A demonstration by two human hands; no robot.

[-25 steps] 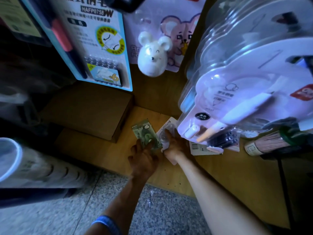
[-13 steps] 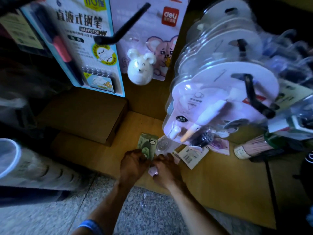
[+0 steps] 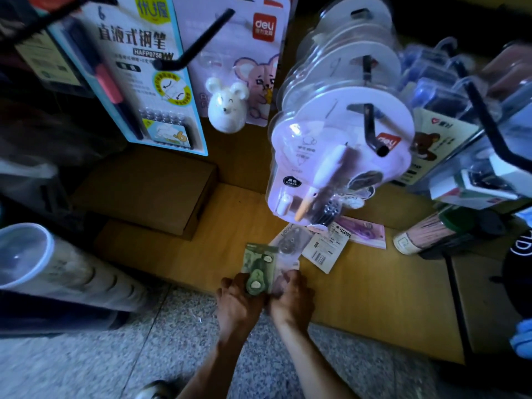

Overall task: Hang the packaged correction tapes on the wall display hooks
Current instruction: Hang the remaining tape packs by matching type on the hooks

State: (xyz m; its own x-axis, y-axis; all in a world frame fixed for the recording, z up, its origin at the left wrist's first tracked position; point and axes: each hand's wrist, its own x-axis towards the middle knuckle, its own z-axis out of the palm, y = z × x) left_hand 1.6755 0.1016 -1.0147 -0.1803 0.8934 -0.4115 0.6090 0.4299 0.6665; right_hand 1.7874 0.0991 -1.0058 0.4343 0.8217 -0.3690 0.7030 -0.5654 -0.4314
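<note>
A green avocado-printed correction tape pack point(image 3: 259, 270) is held low over the wooden shelf point(image 3: 374, 298). My left hand point(image 3: 237, 300) grips its lower left edge. My right hand point(image 3: 290, 298) grips a clear pack point(image 3: 285, 263) that lies beside and partly under the green one. More packs lie flat on the shelf: a grey one point(image 3: 290, 240), a white barcode card point(image 3: 325, 249) and a pink one point(image 3: 362, 231). A bare black display hook point(image 3: 195, 47) juts out at upper centre. Another hook point(image 3: 371, 128) carries a stack of white pen packs.
A blue fountain-pen card point(image 3: 138, 70) and a mouse-shaped item pack point(image 3: 230, 105) hang at the back. A cardboard box point(image 3: 149, 191) sits at the shelf's left. A white cylinder point(image 3: 43, 260) lies at left. A roll point(image 3: 423, 234) lies at right. Speckled floor lies below.
Both hands have drawn back toward the shelf's front edge with the green and clear packs. The green pack now stands more upright between the hands. The camera has tilted up, showing more hooks.
</note>
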